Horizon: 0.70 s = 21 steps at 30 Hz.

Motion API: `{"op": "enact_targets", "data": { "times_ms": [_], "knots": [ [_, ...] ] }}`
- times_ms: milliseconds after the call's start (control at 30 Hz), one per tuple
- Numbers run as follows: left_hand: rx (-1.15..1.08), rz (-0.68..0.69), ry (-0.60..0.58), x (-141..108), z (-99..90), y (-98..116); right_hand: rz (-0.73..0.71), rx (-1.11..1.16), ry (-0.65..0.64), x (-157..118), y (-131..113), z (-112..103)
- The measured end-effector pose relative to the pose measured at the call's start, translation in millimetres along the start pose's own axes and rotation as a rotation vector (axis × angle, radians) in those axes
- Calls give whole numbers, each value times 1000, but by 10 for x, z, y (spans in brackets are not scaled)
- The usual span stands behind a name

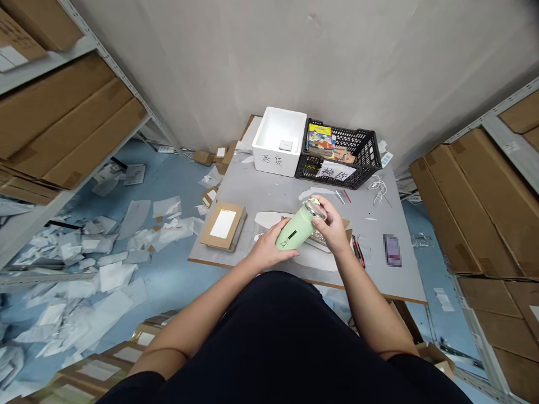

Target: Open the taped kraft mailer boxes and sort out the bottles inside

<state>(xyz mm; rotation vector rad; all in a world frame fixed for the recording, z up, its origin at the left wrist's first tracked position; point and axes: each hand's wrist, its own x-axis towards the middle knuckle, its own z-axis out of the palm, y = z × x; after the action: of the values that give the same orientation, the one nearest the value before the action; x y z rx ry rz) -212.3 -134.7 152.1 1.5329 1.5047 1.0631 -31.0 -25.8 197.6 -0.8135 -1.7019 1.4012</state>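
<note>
A light green thermos bottle (pixel 295 229) with a silver lid is held tilted above the table, its lid end up and to the right. My left hand (pixel 270 246) wraps round the lower body of the bottle. Fingers of my right hand (pixel 332 224) grip the silver lid (pixel 314 209) at the top. Below the bottle lies an opened cardboard package (pixel 316 240), partly hidden by my hands and the bottle. Just right of my right wrist are red-and-black-handled pliers or cutters (pixel 358 251).
On the grey table (pixel 269 196) sit a closed cardboard box (pixel 223 226), a white foam box (pixel 278 160), a black crate (pixel 366 160) with books, a white cable (pixel 379 188) and a pixelated purple item (pixel 392 250). Shelves of cartons (pixel 463 202) flank both sides; wrappers (pixel 113 275) litter the floor.
</note>
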Motion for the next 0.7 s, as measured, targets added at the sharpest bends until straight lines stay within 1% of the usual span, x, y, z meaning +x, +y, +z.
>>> {"op": "enact_targets", "data": {
  "times_ms": [67,100,133,167,233,267,300,333,367,400,467,500,533,567,600,667,700],
  "knots": [
    [-116,-70,62,-25,46,76,46,65,0,-3,9,45],
    [-210,-97,66,-43,64,95,71,100,-12,-12,17,61],
    [-324,-118,45,-62,74,110,96,142,-33,-27,25,75],
    [-453,-135,-2,-80,76,123,122,190,-67,-45,30,89],
    [-708,-171,-152,-109,65,152,169,305,-151,-85,25,128],
    [-807,-191,-225,-117,57,167,187,367,-182,-102,14,155],
    [-867,-207,-270,-123,52,177,199,428,-194,-114,-2,187],
    [-879,-214,-283,-126,52,182,205,481,-181,-121,-22,223],
    [-840,-210,-262,-128,58,180,207,523,-146,-123,-44,260],
    [-760,-198,-207,-131,69,172,206,552,-90,-122,-66,294],
    [-566,-178,-57,-147,97,141,206,572,26,-118,-101,341],
    [-508,-177,-7,-161,110,124,209,571,67,-119,-112,348],
    [-505,-185,6,-179,118,109,213,569,84,-123,-121,344],
    [-561,-201,-29,-199,121,99,217,572,74,-130,-127,330],
    [-663,-221,-116,-219,119,93,221,577,43,-138,-132,309],
    [-891,-257,-362,-249,107,95,227,584,-40,-150,-143,266],
    [-957,-267,-443,-256,102,99,227,585,-64,-153,-150,254]
  ]
}}
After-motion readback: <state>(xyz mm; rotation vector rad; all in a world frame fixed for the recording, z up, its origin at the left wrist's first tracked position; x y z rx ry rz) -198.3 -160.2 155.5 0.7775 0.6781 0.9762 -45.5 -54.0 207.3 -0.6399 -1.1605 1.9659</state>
